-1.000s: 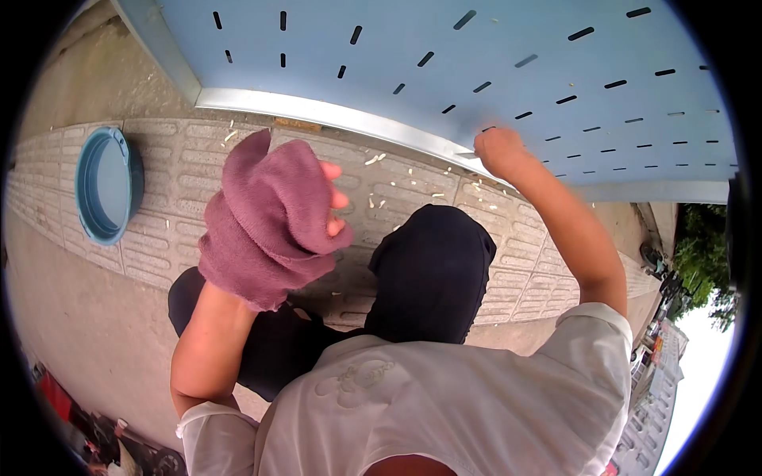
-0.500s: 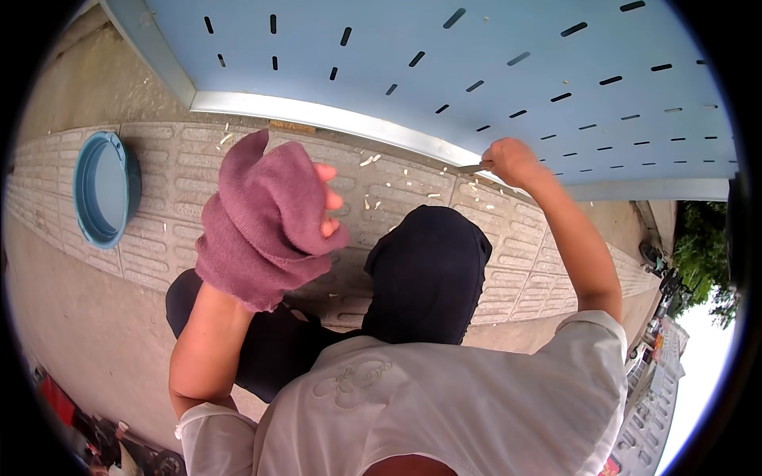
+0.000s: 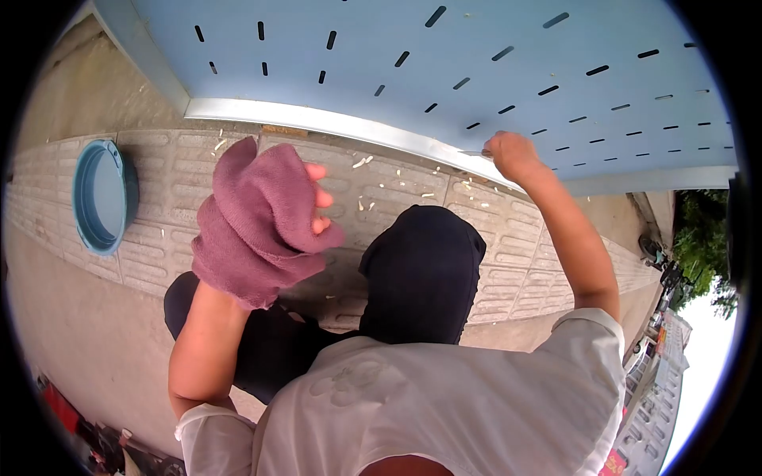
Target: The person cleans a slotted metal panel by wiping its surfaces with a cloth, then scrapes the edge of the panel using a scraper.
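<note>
A mauve towel (image 3: 262,226) is wrapped round my left hand (image 3: 321,198); only the fingertips show, curled at its right side. The towel hides the rest of that hand, raised above the paving. My right hand (image 3: 514,156) is closed round a thin metal blade (image 3: 476,152), perhaps a scraper or knife; its handle is hidden in the fist. The blade's tip lies at the silvery bottom rail (image 3: 333,123) of a light blue slotted metal panel (image 3: 357,63). Below the rail, small pale shavings (image 3: 363,162) are scattered on the paving.
A blue plastic basin (image 3: 105,198) stands on the ribbed paving (image 3: 155,170) at the left. My bent knee (image 3: 425,270) is between my hands. Parked vehicles (image 3: 655,266), trees and a building are at the far right.
My right hand and the blade have shifted slightly up against the rail, and the blade now lies flatter. The view has tilted a little; my left hand stays wrapped in the towel.
</note>
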Demonstrator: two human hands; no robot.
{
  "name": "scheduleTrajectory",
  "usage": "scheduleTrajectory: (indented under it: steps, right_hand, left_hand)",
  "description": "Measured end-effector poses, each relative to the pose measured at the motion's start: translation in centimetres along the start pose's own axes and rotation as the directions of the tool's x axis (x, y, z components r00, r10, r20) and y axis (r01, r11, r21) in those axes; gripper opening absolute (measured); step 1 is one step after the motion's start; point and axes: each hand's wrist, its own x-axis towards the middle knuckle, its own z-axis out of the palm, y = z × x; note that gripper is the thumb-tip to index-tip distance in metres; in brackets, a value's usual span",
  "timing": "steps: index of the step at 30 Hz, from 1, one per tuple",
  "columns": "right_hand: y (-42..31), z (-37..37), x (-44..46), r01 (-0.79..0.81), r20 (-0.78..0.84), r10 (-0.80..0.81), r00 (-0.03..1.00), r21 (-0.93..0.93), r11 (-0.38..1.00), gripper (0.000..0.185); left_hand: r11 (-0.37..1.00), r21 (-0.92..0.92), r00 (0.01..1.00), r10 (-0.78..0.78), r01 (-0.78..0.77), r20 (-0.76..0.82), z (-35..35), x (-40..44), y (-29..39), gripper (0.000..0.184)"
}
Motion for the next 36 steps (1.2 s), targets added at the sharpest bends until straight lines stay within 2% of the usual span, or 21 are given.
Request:
scheduleTrajectory:
  steps: [3, 5, 6, 9, 11, 12, 14, 16, 18, 20, 22, 23, 25, 27, 29, 31, 34, 36]
  right_hand:
    - [0.4, 2.0, 1.0, 0.008, -0.017, -0.008, 1.0, -0.018, 1.0, 0.015]
    - [0.7, 1.7, 0.5, 0.084, 0.147, -0.087, 0.985, 0.028, 0.996, 0.014]
    - [0.8, 1.0, 0.1, 0.12, 0.227, -0.129, 0.965, 0.054, 0.991, 0.014]
    - [1.3, -2.3, -1.6, 0.02, 0.421, -0.039, 0.906, 0.05, 0.999, 0.015]
    - [3.1, -0.5, -1.6, -0.102, 0.291, 0.109, 0.95, -0.04, 0.994, 0.016]
    - [4.1, 0.6, -1.5, -0.162, 0.219, 0.176, 0.96, -0.078, 0.984, 0.016]
    - [4.8, 2.1, -1.3, -0.163, 0.176, 0.171, 0.969, -0.062, 0.985, 0.017]
    - [4.7, 3.4, -1.0, -0.151, 0.14, 0.158, 0.978, -0.059, 0.987, 0.018]
    - [4.0, 4.3, -0.8, -0.142, 0.155, 0.158, 0.975, -0.11, 0.984, 0.018]
    - [3.9, 3.9, -0.9, -0.116, 0.223, 0.138, 0.965, -0.109, 0.987, 0.018]
    - [4.2, 2.1, -1.2, -0.079, 0.343, 0.092, 0.935, -0.051, 0.996, 0.018]
    - [4.3, 2.1, -1.1, -0.114, 0.288, 0.124, 0.95, -0.052, 0.992, 0.018]
    - [4.8, 2.6, -1.2, -0.188, 0.174, 0.194, 0.965, -0.048, 0.981, 0.018]
    - [4.5, 4.1, -0.9, -0.172, 0.176, 0.179, 0.968, -0.054, 0.984, 0.018]
    - [4.5, 5.1, -0.9, -0.16, 0.141, 0.165, 0.976, -0.044, 0.986, 0.018]
    - [4.1, 5.3, -1.4, -0.148, 0.069, 0.149, 0.986, -0.024, 0.989, 0.018]
    - [2.8, 4.6, -2.0, -0.241, 0.089, 0.243, 0.966, -0.034, 0.97, 0.018]
    - [2.6, 5.1, -2.1, -0.224, 0.117, 0.233, 0.965, -0.088, 0.971, 0.017]
  left_hand:
    - [0.993, 0.12, 0.998, 0.003, 0.005, -0.063, 0.2, 0.1, -0.1, 0.028]
    - [0.977, 0.215, 0.997, 0.022, -0.006, -0.072, 0.2, 0.2, -0.2, 0.028]
    - [0.988, 0.151, 0.997, -0.006, 0.017, -0.071, 0.3, 0.2, -0.1, 0.028]
    - [0.998, 0.003, 0.997, -0.061, 0.061, -0.046, 0.4, 0.2, 0.1, 0.028]
    - [0.998, -0.033, 0.999, -0.045, 0.045, -0.02, -0.1, 0.4, -0.1, 0.028]
    - [0.996, 0.087, 0.998, -0.02, 0.025, -0.064, 0.2, 0.4, -0.1, 0.027]
    - [0.945, 0.326, 0.989, 0.042, 0.007, -0.144, 0.7, 0.3, 0.0, 0.025]
    - [0.927, 0.376, 0.989, 0.053, 0.003, -0.139, 0.8, 0.4, -0.2, 0.026]
    - [0.967, 0.253, 0.992, 0.006, 0.026, -0.123, 0.9, 0.6, -0.2, 0.027]
    - [0.995, -0.057, 0.993, -0.09, 0.086, -0.078, 0.5, 0.8, -0.3, 0.03]
    - [0.994, -0.051, 0.993, -0.096, 0.093, -0.069, 0.2, 0.9, -0.3, 0.031]
    - [0.994, -0.049, 0.993, -0.1, 0.097, -0.066, 0.2, 0.9, -0.3, 0.032]
    - [0.979, 0.203, 0.993, 0.003, 0.021, -0.119, 0.7, 0.6, -0.4, 0.031]
    - [0.958, 0.287, 0.993, 0.052, -0.02, -0.106, 0.7, 0.7, -0.6, 0.03]
    - [0.979, 0.204, 0.997, 0.045, -0.032, -0.056, 0.2, 0.8, -0.7, 0.03]
    - [0.978, 0.207, 0.998, 0.023, -0.01, -0.062, 0.3, 0.9, -0.6, 0.03]
    - [0.992, 0.127, 0.998, -0.007, 0.015, -0.064, 0.3, 0.9, -0.4, 0.031]
    - [0.998, 0.048, 0.997, -0.035, 0.038, -0.062, 0.3, 1.0, -0.4, 0.03]
